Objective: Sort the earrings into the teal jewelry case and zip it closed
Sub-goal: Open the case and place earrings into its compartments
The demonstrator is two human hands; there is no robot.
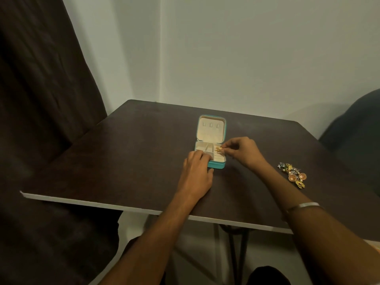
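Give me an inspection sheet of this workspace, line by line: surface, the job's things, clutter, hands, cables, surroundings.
Surface: dark brown table with a pale front edge.
Job's things: teal jewelry case open, lid upright, cream lining, divided compartments; gold earring held over the case's right side; pile of loose earrings on the table to the right, apart from the case.
Clutter: nothing seen.
Hands: left hand rests on the case's near left corner, steadying it; right hand has a pinch grip on the gold earring; metal bangle on the right forearm.
Cables: nothing seen.
Surroundings: dark curtain at left, pale wall behind, dark chair at right.
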